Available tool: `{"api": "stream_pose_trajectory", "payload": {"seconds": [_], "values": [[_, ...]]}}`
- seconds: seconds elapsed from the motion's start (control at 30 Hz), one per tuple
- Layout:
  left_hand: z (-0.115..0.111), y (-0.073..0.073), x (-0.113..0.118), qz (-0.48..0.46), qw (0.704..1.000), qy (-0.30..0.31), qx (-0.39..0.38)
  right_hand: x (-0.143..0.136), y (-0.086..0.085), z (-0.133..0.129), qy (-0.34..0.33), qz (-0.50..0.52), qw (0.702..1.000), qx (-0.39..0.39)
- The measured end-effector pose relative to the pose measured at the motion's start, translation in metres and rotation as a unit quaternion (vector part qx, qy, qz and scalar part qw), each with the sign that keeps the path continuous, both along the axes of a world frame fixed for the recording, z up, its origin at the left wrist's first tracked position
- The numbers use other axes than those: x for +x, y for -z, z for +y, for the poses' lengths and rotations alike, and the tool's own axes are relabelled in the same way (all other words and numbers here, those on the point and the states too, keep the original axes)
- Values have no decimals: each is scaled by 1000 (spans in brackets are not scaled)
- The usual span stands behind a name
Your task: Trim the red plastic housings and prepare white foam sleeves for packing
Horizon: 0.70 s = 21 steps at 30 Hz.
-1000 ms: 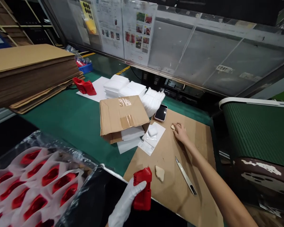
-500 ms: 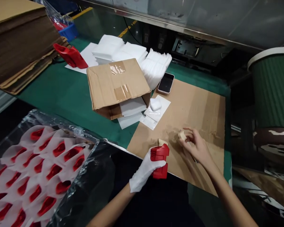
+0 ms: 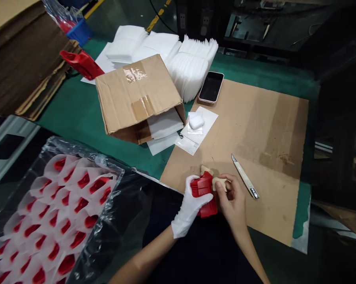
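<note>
My left hand (image 3: 192, 203), in a white glove, is closed around a red plastic part (image 3: 206, 189) above the near edge of the cardboard sheet. My bare right hand (image 3: 233, 201) pinches a small cream-coloured cloth or sponge piece (image 3: 220, 184) against the right side of the red part; its exact material I cannot tell. A second cream piece (image 3: 206, 170) shows just beyond the red part's top. To the right of my right hand a utility knife (image 3: 244, 176) lies on the cardboard sheet (image 3: 263, 130), its blade pointing away.
A tilted carton (image 3: 139, 94) stands ahead, with white foam sheets (image 3: 192, 67) behind it. A phone (image 3: 211, 87) and a white earbud case (image 3: 196, 121) lie nearby. At the left are a plastic-lined box (image 3: 114, 185) of wrapped red parts and stacked cardboard (image 3: 24, 59).
My right hand has moved left with the cream piece, bringing it to the red part. The knife now lies in full view. The camera view has shifted; my left hand keeps its hold.
</note>
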<state>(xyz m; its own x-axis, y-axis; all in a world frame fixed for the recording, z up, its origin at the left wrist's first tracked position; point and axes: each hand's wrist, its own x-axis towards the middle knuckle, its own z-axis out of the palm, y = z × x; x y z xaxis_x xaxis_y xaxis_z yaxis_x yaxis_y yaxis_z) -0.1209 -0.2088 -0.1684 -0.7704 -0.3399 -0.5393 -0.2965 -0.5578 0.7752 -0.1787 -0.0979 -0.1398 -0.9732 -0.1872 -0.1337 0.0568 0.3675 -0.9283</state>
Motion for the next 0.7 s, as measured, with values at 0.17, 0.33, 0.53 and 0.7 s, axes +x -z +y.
{"api": "stream_pose_trajectory", "payload": {"seconds": [0.17,0.33,0.53,0.7], "values": [[11,2,-5,0,1000,-29,-6,0,0,-5,-63,125,986,88],[17,2,-7,7,998,-57,-2,-3,-1,-9,-145,228,956,111],[20,0,-9,2,998,-69,-14,-7,-2,-7,-156,215,958,104],[18,-2,-9,-16,998,-59,-28,-9,0,-5,-131,195,966,107]]}}
